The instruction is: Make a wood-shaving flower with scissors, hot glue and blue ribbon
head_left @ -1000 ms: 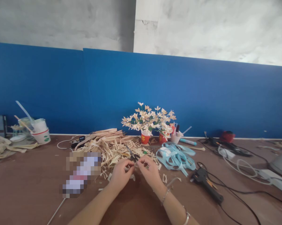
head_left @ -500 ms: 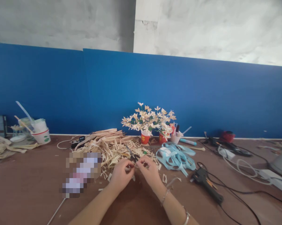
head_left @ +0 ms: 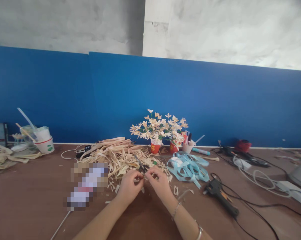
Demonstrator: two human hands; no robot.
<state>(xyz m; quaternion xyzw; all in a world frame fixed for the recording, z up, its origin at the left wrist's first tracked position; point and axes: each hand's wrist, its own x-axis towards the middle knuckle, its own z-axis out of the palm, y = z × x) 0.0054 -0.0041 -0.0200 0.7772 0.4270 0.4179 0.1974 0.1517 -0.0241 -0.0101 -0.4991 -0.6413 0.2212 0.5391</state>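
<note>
My left hand (head_left: 132,185) and my right hand (head_left: 158,181) meet fingertip to fingertip at the near edge of a heap of pale dried strips (head_left: 120,158). Both are closed in a pinch, and what lies between the fingers is too small to make out. Just beyond the fingertips, scissors (head_left: 139,164) rest on the heap. Behind it, pale flowers (head_left: 152,125) stand in a red paper cup (head_left: 155,146), with a second red cup (head_left: 173,147) to its right.
Light blue ribbon (head_left: 190,168) lies in loops right of the heap. Farther right are a black glue gun (head_left: 221,196) and several cables. A pixelated object (head_left: 86,186) lies left of my hands. A white cup (head_left: 44,145) stands at the far left, and a blue partition (head_left: 190,93) closes the back.
</note>
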